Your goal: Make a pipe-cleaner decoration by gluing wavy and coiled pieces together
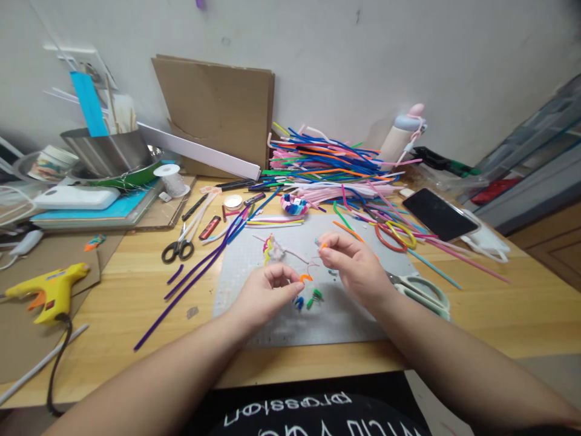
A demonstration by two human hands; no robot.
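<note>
My left hand [270, 293] pinches a short, curled orange pipe cleaner [306, 278] between thumb and forefinger. Across from it, my right hand [351, 263] is closed in a pinch on a small orange piece [323, 246], mostly covered by the fingers; a bit of light blue shows beside it. Both hands hover over a grey cutting mat [272, 330]. Just beyond my left hand lies a pink, yellow and white pipe-cleaner shape [273, 249]. Small green pieces [314, 298] and blue pieces [298, 303] rest on the mat between my wrists.
White-handled scissors [422, 293] lie by my right forearm, black-handled scissors [178, 248] at left. A yellow glue gun [52, 290] is far left. A pile of coloured pipe cleaners [327, 160] stands at the back, a phone [440, 213] to the right. Purple pipe cleaners [190, 275] stretch left of the mat.
</note>
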